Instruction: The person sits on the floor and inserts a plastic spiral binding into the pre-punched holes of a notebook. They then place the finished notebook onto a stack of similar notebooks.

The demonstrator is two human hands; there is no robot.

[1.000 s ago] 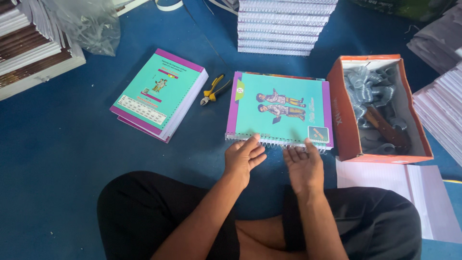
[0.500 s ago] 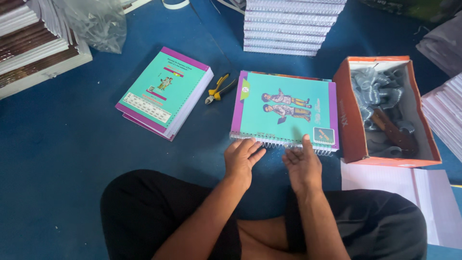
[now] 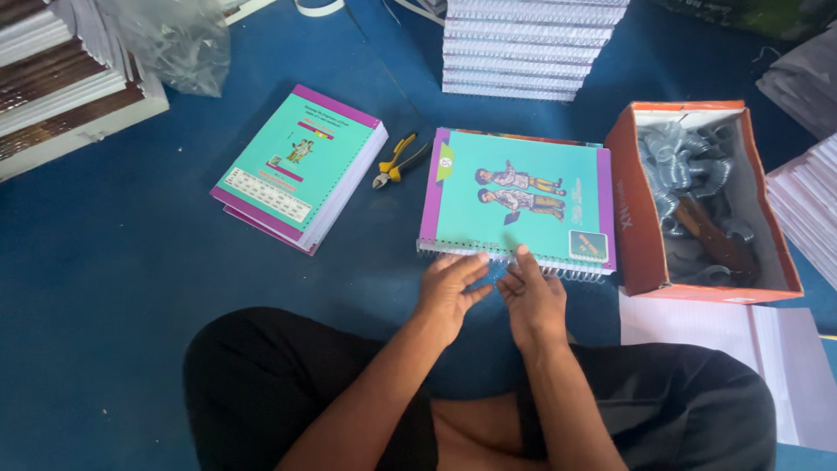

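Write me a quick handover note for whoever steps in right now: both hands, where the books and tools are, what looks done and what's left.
Left hand: open, fingertips at the wire spiral on the near edge of the teal book.
Right hand: open, fingers on the same spiral, holding nothing.
Pliers lie unused on the blue floor, left of that book.
Second teal book lies further left, apart.
Orange box to the right holds loose coils.
Done: the spiral appears to run along the book's edge.
Left: can't tell whether its ends are trimmed; the pliers are within reach.

Pliers (image 3: 397, 160) and orange box (image 3: 647, 209) flank the book (image 3: 521, 199).
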